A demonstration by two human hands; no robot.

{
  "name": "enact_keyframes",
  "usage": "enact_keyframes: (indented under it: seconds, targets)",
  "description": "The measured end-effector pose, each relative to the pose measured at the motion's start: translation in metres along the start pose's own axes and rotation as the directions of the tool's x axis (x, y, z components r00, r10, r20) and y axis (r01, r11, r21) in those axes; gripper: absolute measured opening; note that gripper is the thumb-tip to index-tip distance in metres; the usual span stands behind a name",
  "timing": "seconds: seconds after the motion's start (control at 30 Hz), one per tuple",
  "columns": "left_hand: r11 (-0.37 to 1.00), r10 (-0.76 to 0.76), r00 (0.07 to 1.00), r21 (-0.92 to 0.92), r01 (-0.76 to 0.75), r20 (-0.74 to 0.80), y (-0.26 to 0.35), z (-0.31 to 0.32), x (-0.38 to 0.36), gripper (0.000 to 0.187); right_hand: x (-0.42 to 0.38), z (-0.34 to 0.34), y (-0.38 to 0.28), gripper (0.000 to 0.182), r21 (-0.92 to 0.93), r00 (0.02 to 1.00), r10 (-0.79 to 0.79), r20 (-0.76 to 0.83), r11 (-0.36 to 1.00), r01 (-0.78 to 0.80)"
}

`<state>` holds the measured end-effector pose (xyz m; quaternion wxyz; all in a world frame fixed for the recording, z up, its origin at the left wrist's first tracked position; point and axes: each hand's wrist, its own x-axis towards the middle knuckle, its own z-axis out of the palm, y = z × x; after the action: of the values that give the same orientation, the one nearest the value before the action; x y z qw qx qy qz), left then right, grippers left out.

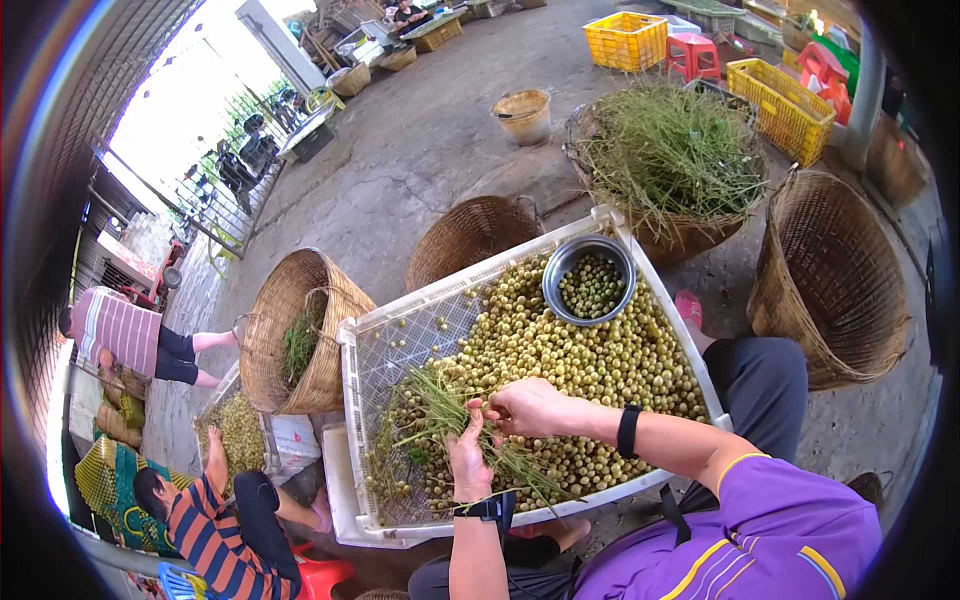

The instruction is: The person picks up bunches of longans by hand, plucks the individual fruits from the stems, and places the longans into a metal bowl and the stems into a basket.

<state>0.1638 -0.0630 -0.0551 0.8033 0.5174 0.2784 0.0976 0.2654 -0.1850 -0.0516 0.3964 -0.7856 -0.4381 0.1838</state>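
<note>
My left hand point(468, 462) is closed around a bunch of thin green stems point(440, 405), low over a white plastic crate point(480, 279). My right hand point(530, 406) meets it there, thumb and fingers pinched at the stems; what exactly they grip is hidden. Beneath and beyond both hands, small round yellow-green fruits point(620, 365) cover much of the mesh bottom. On the fruits at the crate's far side rests a metal bowl point(553, 297) holding smaller, greener fruits.
Wicker baskets point(835, 270) stand around the crate; one is heaped with stripped stems point(680, 150). A bucket point(522, 117) and yellow crates point(626, 42) stand farther back. At left, a person in a striped shirt point(225, 535) reaches into another fruit crate point(240, 432), while another person point(125, 330) bends nearby.
</note>
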Motion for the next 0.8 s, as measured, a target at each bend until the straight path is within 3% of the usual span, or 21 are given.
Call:
enact_keyframes:
  seconds: [0.07,0.2,0.3,0.37,0.43,0.57,0.6,0.63,0.67,0.7,0.77,0.8]
  targets:
    - [1.0,0.007,1.0,-0.008,-0.007,-0.02,-0.003,0.001,0.002,0.02,0.001,0.006,0.004,0.022,-0.21,0.999,-0.032,-0.032,0.977,0.025]
    - [0.996,-0.005,0.997,-0.088,-0.002,-0.082,-0.006,0.002,0.011,0.022,0.0,-0.002,0.011,0.023,-0.286,0.997,-0.062,-0.05,0.957,0.045]
    - [0.989,-0.035,0.994,-0.145,0.02,-0.101,0.004,0.001,0.009,0.026,-0.004,-0.012,0.025,0.028,-0.148,0.996,0.014,-0.09,0.989,-0.027]
    - [0.99,0.013,0.999,-0.138,-0.02,-0.052,0.01,-0.004,0.008,0.033,-0.006,-0.014,0.033,0.029,-0.106,0.98,-0.004,-0.201,0.994,-0.018]
    - [0.993,0.0,1.0,-0.12,-0.004,-0.028,0.02,-0.005,0.004,0.04,-0.007,-0.021,0.024,0.034,-0.012,0.982,0.076,-0.172,0.997,-0.08]
    - [0.994,-0.029,0.999,-0.107,0.032,0.03,0.032,-0.003,-0.005,0.042,0.006,-0.009,0.029,0.048,0.019,0.967,-0.03,-0.254,0.999,0.036]
    - [0.995,-0.029,0.998,-0.091,0.035,0.062,0.034,-0.003,-0.006,0.043,0.009,-0.009,0.025,0.046,0.341,0.976,0.099,-0.195,0.94,-0.027]
    - [0.995,-0.029,0.998,-0.089,0.034,0.06,0.034,-0.004,-0.007,0.043,0.012,-0.009,0.022,0.044,0.622,0.975,0.201,-0.096,0.777,-0.098]
    - [0.998,-0.033,0.996,-0.058,0.038,0.084,0.034,-0.006,-0.008,0.044,0.021,0.006,0.033,0.04,0.722,0.979,0.146,-0.143,0.692,0.003]
    - [0.999,-0.038,0.993,-0.028,0.041,0.108,0.034,-0.007,-0.009,0.046,0.021,0.005,0.033,0.04,0.723,0.979,0.145,-0.143,0.691,0.003]
    - [0.998,-0.064,0.992,0.02,0.063,0.109,0.038,-0.006,-0.014,0.047,0.022,0.001,0.033,0.038,0.842,0.99,0.121,-0.065,0.539,-0.011]
    - [0.996,-0.085,0.989,-0.013,0.088,0.125,0.037,-0.008,-0.015,0.047,0.019,-0.003,0.026,0.029,0.853,0.984,0.174,-0.037,0.519,-0.059]
